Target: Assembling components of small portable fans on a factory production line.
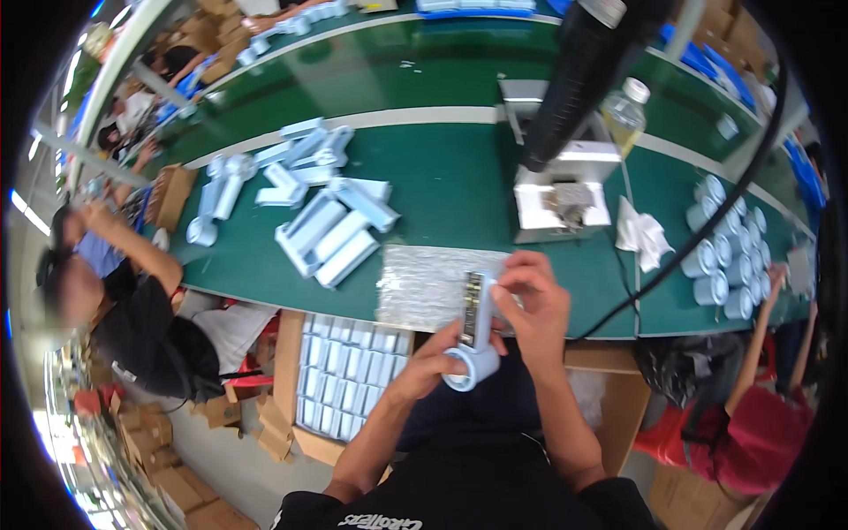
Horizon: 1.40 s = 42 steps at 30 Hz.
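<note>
left fingers (431, 364) hold the pale-blue casing (483, 329) by its round end; right fingers (528, 276) curl alongside, grip unclear.

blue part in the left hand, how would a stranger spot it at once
At the near edge of the green table lies a silvery sheet. Over its right end, the left hand holds the light-blue part. Unlike the loose blue pieces farther left, it shows a dark, gold-marked strip inside.

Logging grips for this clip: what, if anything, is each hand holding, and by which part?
The left hand holds a light-blue part by its round end. The right hand is at the upper end; whether it grips cannot be told.
</note>
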{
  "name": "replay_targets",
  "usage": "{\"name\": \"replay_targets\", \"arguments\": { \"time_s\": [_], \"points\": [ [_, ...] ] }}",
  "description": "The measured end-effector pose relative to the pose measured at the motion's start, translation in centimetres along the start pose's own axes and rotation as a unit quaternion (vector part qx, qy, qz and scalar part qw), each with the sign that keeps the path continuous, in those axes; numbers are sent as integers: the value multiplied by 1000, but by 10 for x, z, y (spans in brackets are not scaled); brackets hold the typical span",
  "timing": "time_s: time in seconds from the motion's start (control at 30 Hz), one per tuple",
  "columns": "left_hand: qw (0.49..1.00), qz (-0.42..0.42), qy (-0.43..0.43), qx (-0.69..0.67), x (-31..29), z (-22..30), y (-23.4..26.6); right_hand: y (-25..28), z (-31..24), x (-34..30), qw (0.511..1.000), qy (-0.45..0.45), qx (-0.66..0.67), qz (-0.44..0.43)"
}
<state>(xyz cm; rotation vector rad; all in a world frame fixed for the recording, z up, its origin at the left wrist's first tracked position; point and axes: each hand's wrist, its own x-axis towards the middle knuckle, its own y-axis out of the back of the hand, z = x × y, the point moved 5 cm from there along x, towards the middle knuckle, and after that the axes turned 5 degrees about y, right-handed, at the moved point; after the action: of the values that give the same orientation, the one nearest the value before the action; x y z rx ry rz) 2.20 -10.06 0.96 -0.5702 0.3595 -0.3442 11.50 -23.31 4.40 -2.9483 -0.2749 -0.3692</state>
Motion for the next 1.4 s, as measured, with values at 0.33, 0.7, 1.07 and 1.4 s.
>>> {"name": "replay_targets", "arguments": {
  "time_s": [0.33, 0.7, 1.07, 1.4],
  "points": [
    [976, 134, -102, -141, -30, -3, 15, -6, -97, -33, 966, 206, 35, -152],
    [947, 229, -195, 111, -21, 46, 36, 131, -93, -39, 983, 176, 13, 53],
    [950, 227, -168, 134, -6, 60, 37, 215, -72, -46, 947, 61, -93, 301],
    [935, 248, -176, 184, -9, 61, 38, 132, -49, 60, 987, 26, -100, 125]
  ]
}}
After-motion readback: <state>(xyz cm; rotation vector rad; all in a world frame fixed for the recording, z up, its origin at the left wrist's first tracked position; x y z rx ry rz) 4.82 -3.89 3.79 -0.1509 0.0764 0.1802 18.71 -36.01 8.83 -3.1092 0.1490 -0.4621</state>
